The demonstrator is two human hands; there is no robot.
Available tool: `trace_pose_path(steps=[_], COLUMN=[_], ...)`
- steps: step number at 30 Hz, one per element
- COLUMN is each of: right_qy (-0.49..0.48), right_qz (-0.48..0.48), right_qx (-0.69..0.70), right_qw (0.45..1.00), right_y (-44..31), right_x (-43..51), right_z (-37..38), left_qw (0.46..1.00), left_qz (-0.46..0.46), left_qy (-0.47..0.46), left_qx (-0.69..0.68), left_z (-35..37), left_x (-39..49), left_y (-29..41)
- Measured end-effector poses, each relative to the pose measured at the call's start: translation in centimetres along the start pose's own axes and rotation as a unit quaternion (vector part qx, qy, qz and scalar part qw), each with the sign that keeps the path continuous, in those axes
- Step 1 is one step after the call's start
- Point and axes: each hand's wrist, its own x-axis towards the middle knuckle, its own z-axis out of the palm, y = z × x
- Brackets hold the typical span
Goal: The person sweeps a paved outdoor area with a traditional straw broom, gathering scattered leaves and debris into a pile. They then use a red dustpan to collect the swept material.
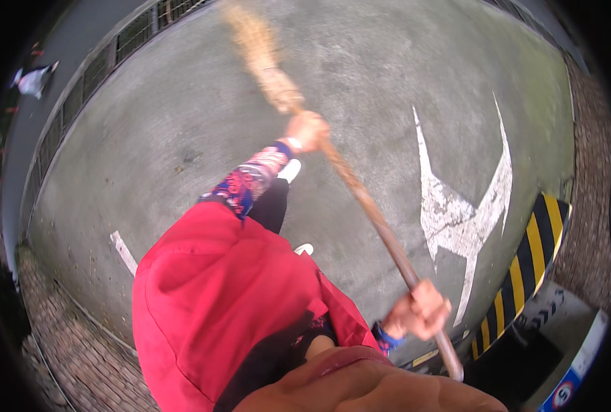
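A long-handled straw broom (369, 198) runs slantwise across the head view. My left hand (308, 131) grips the brown handle just above the bound head. Near the handle's far end, at lower right, my right hand (419, 310) is closed around it. The straw bristles (254, 38) are blurred at the top, over the grey concrete ground (218, 134); whether they touch it I cannot tell. My white shoes (291, 170) show partly beneath my left arm and the red garment.
White painted arrow markings (452, 221) lie on the ground at right. A yellow-and-black striped barrier (526, 262) stands at lower right. Metal railing (74, 98) curves along the left, with a person (32, 81) beyond it. Brick-like paving (89, 329) borders the lower left.
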Motion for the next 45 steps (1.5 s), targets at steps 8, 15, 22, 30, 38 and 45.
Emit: trace_pose_path(steps=[8, 15, 22, 30, 38, 45], right_qy=[-0.117, -0.037, 0.103, 0.030, -0.003, -0.099], right_qz=[0.360, 0.368, 0.081, -0.155, 0.040, 0.465], right_qx=[0.186, 0.239, 0.096, -0.134, -0.092, 0.133], right_qw=[0.907, 0.898, 0.987, 0.978, 0.995, 0.870], right_y=[15.5, 10.5, -10.8, -26.1, -9.0, 12.4], right_x=[-6.6, -5.5, -5.7, -15.0, -24.5, -40.2], right_z=[3.9, -3.6, -11.7, -7.4, 12.5, 17.7], left_qw=[0.849, 0.878, 0.972, 0.981, 0.955, 0.818], left_qz=[-0.407, -0.365, -0.152, 0.033, -0.241, -0.539], left_qy=[-0.312, -0.222, -0.178, 0.030, -0.054, -0.150], left_qx=[0.130, 0.215, -0.021, -0.188, -0.165, 0.133], left_z=[-20.9, -20.3, -11.8, -7.2, -19.7, -38.1], left_x=[-30.4, -33.3, -24.4, -18.2, -52.8, -78.1], left_y=[-8.4, 2.7, 9.4, 21.9, 5.6, -8.2])
